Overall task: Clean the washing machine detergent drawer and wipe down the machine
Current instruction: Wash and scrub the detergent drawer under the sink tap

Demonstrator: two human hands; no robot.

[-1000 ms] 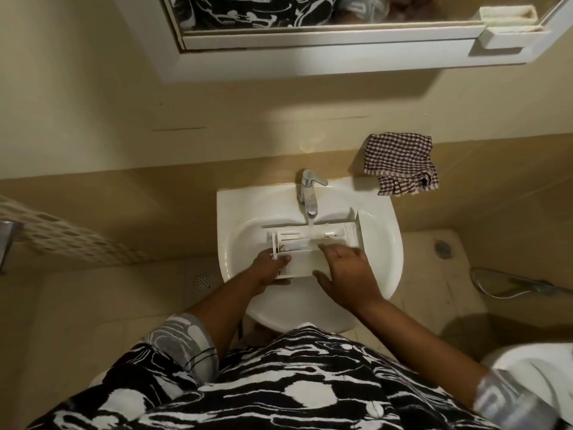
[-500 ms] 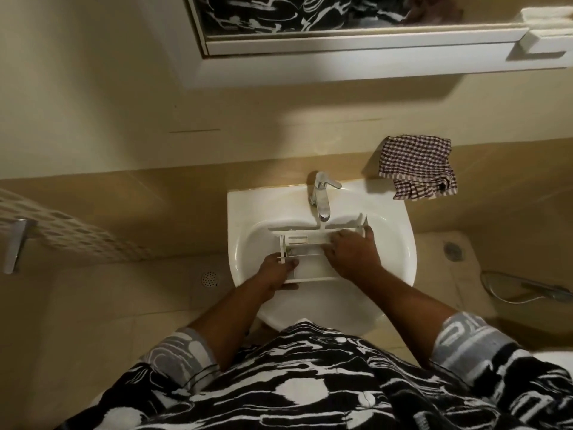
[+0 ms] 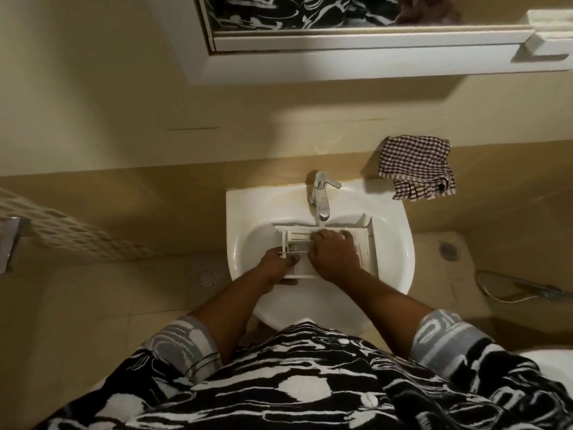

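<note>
Detergent drawer (image 3: 365, 245): out of its machine, laid crosswise in the basin of the white sink (image 3: 248, 212), directly under the spout of the chrome faucet (image 3: 321, 197). Gripped at its left end by the left hand (image 3: 276, 265), thumb hooked over the near left corner. Covered across its middle by the right hand (image 3: 335, 259), fingers bent down into the compartments toward the back wall; could not tell whether anything was pinched there or whether the plastic was only rubbed bare-fingered. Possibly a thin run of water from the spout onto the back edge, too faint to be sure.

Judged as mid-wash: removal done, cleaning of the compartments under way, no brush or sponge seen. Noted on the ledge just behind the sink's back right corner: a bunched checked cloth (image 3: 417, 167), touched by neither hand, likely meant for the wipe-down. Left to do, by this evidence: finishing the rinse, refitting the drawer, wiping the machine. No washing machine anywhere in view.
</note>
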